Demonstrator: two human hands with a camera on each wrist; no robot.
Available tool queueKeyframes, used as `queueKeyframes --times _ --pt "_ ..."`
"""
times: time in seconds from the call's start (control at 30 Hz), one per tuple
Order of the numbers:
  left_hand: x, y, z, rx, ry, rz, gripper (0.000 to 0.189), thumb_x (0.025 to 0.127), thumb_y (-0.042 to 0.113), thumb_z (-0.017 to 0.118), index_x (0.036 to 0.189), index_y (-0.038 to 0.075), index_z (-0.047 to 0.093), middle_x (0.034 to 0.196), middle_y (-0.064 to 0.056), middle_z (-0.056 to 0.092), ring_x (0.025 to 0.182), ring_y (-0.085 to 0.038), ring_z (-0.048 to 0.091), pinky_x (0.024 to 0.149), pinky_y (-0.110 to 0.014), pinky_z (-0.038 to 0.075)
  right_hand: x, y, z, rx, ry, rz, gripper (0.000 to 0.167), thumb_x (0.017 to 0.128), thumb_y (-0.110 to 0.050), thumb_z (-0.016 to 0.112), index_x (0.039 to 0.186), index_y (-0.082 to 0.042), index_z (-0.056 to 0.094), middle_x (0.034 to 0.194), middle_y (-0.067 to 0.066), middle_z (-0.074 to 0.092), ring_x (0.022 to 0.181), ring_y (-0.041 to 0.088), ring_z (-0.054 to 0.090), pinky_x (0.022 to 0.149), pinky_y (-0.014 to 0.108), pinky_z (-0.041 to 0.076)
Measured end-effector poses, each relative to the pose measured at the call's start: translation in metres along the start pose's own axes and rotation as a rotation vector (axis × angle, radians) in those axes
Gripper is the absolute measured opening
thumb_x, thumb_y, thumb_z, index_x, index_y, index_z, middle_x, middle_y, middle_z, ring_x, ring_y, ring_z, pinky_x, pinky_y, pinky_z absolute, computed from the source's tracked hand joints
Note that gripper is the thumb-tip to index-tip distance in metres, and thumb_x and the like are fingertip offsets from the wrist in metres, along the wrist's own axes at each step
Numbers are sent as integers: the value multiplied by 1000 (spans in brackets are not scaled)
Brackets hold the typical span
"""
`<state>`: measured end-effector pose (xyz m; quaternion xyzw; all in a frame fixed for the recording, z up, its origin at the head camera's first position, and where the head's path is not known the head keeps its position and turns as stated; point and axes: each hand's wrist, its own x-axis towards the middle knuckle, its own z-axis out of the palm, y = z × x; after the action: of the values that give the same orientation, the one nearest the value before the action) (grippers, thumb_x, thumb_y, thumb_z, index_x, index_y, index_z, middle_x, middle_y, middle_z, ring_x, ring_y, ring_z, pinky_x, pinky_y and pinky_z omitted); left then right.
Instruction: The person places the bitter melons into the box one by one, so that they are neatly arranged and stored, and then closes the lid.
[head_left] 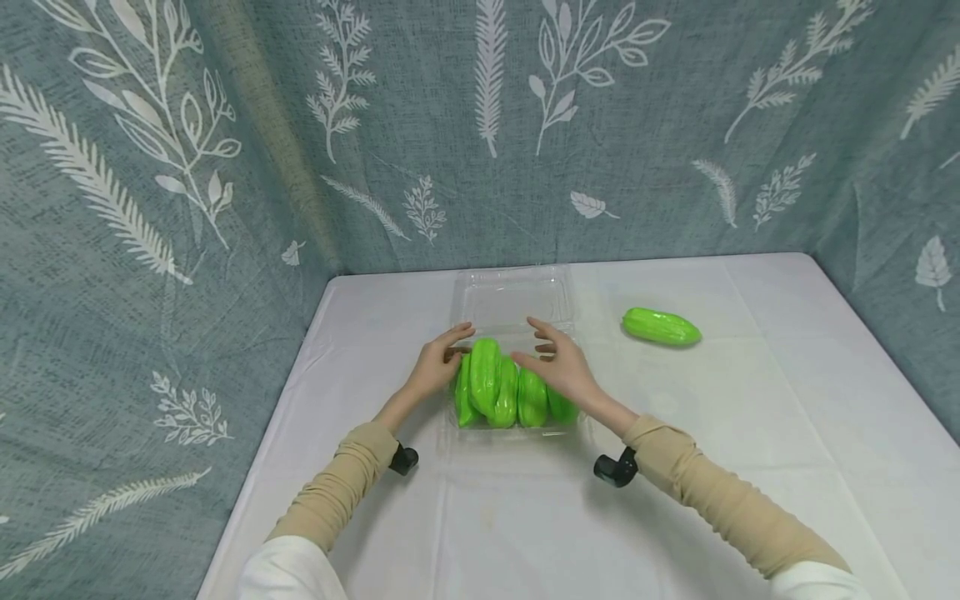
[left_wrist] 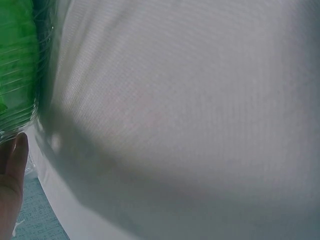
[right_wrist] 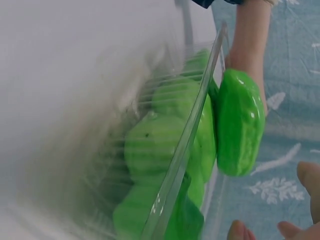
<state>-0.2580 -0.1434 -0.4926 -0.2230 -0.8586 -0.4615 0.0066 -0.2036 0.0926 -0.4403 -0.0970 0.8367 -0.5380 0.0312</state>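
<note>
In the head view, a clear plastic clamshell box (head_left: 450, 429) holds several glossy green, lumpy vegetables (head_left: 532, 400) that look like bitter melons. One of them (head_left: 486, 375) lies raised on top of the others, and in the right wrist view this upper vegetable (right_wrist: 241, 122) stands above the box rim (right_wrist: 187, 135). My left hand (head_left: 433, 367) is at the box's left side, its fingers reaching over the rim; in the left wrist view a fingertip (left_wrist: 19, 150) is against the box wall. Over the box's right part, my right hand (head_left: 566, 371) has its fingers spread, holding nothing.
The transparent lid (head_left: 513, 296) lies folded back behind the box. Another green vegetable (head_left: 660, 327) lies on the white tablecloth (head_left: 705, 392) to the right. Patterned blue-green curtains (head_left: 637, 167) surround the table.
</note>
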Motion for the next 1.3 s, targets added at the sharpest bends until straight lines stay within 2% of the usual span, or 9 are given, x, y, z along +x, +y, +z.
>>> queueKeyframes --times 0.27,0.8,1.3 --pt "0 0 0 2 -1 2 46 89 -17 42 133 -7 49 147 -22 40 108 -38 63 94 -41 53 -2 2 -15 -4 13 -5 67 90 -26 64 148 -10 34 142 24 42 123 41 50 102 49 47" --pt "-1 0 -1 3 -2 14 46 89 -16 43 133 -7 49 147 -22 39 108 -37 63 94 -41 54 1 9 -48 -47 52 17 68 91 -28 63 148 -10 31 145 24 39 127 44 46 105 51 44" --pt "-1 -2 -1 3 -4 0 47 89 -16 42 134 -6 49 147 -22 39 109 -37 63 94 -42 54 1 21 -75 -50 76 71 70 93 -29 60 151 -11 25 149 25 31 133 44 38 107 53 41"
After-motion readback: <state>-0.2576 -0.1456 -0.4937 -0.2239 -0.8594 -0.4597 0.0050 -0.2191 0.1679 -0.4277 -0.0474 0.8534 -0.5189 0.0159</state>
